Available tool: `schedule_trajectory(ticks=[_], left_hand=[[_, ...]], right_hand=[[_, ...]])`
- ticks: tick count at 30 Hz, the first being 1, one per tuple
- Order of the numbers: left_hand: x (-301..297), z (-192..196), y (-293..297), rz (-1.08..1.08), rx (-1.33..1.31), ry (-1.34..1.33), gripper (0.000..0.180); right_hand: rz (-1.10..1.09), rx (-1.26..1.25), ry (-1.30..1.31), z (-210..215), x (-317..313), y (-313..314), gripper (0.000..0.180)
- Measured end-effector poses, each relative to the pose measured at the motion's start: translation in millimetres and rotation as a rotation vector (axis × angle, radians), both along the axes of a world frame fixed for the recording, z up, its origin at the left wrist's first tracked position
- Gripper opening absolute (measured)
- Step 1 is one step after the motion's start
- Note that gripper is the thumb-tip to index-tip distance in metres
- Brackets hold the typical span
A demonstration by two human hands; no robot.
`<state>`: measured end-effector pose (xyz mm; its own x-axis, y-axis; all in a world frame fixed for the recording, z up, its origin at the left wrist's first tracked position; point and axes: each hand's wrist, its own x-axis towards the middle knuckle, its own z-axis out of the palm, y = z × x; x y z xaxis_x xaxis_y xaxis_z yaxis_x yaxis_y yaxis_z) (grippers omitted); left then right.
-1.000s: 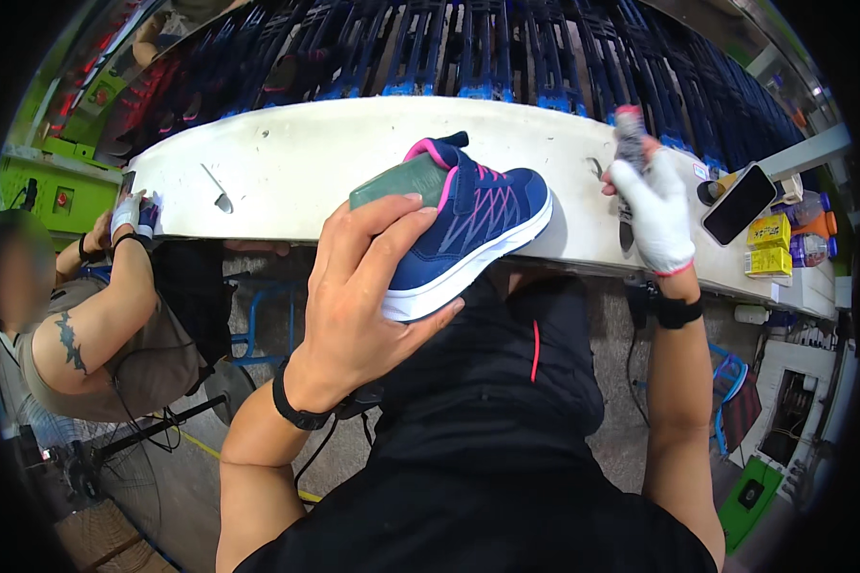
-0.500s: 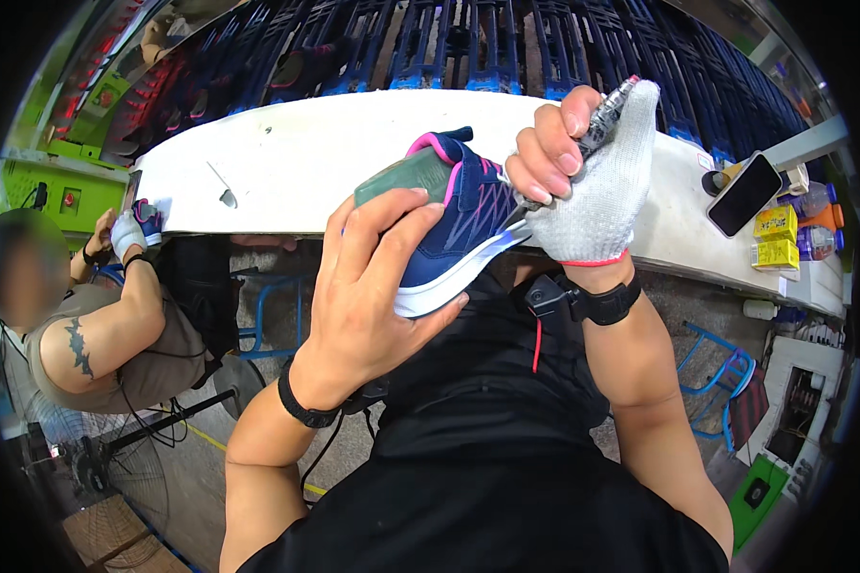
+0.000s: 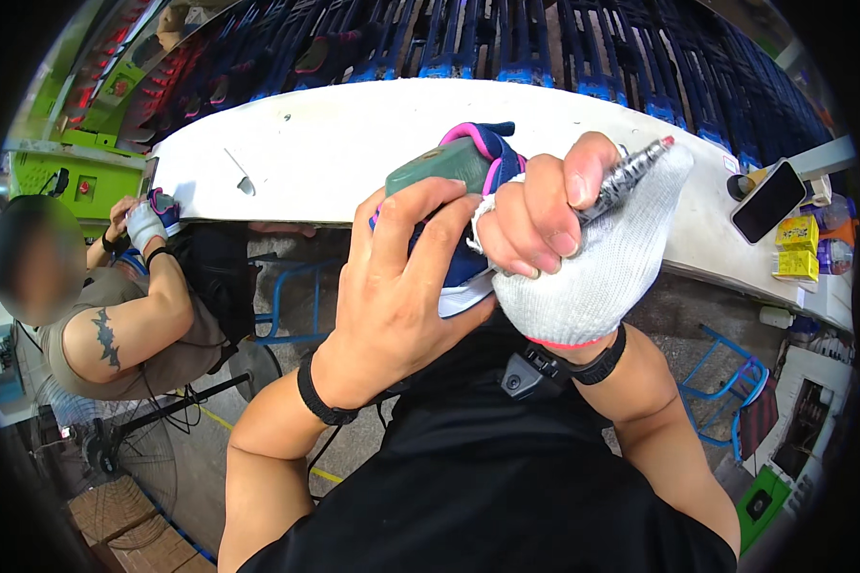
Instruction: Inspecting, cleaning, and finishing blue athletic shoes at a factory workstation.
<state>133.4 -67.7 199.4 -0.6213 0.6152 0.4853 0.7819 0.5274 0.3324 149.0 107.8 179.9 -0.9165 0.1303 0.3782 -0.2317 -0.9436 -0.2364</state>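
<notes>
Both hands clenched: left hand (image 3: 398,286) grasping navy shoe (image 3: 468,191), mostly hidden; gloved right hand (image 3: 573,248) grasping pen (image 3: 626,177).

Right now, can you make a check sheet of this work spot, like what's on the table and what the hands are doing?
Surface: long white bench, mostly bare, a small flat scrap lying on it.
Job's things: navy shoe with pink trim and white sole, green last inside; pen-like tool.
Clutter: dark phone, yellow boxes at the bench's right end.
Hands: left hand bare, wrapped round the shoe; right hand in a white glove, gripping the tool against the shoe.
Cables: thin black lead by the left wrist.
Surroundings: blue racks behind; co-worker seated left; blue chair.
</notes>
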Motion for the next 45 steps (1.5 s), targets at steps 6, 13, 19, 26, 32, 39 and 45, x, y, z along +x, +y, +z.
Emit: schedule_trajectory(ticks=[6, 13, 19, 26, 32, 39, 45], left_hand=[[-5.1, 6.3, -3.7, -0.032, -0.021, -0.032, 0.084], [-4.6, 5.5, 3.9, -0.061, 0.0, 0.006, 0.077], [9.2, 12.1, 12.2, -0.025, -0.042, 0.024, 0.077], [1.2, 10.1, 5.3, -0.162, -0.068, 0.053, 0.079], [-14.2, 15.8, -6.7, -0.216, -0.062, 0.047, 0.073], [-33.4, -1.6, -22.9, -0.17, 0.03, -0.018, 0.074], [-30.9, 6.0, -26.3, -0.141, 0.022, -0.134, 0.075]], right_hand=[[0.17, -0.013, 0.226, -14.9, -15.5, 8.7, 0.066], [-0.016, -0.047, -0.026, 2.8, 8.7, 2.7, 0.048], [0.046, -0.006, 0.171, -2.1, 13.1, 6.9, 0.037], [0.321, 0.005, 0.338, -0.5, 2.5, 22.9, 0.057], [0.017, 0.919, 0.059, 23.4, -11.1, 58.3, 0.069], [-0.887, 1.985, -0.276, -42.5, -5.8, 162.4, 0.032], [-1.156, 2.196, -0.334, -82.4, 34.2, 165.6, 0.053]])
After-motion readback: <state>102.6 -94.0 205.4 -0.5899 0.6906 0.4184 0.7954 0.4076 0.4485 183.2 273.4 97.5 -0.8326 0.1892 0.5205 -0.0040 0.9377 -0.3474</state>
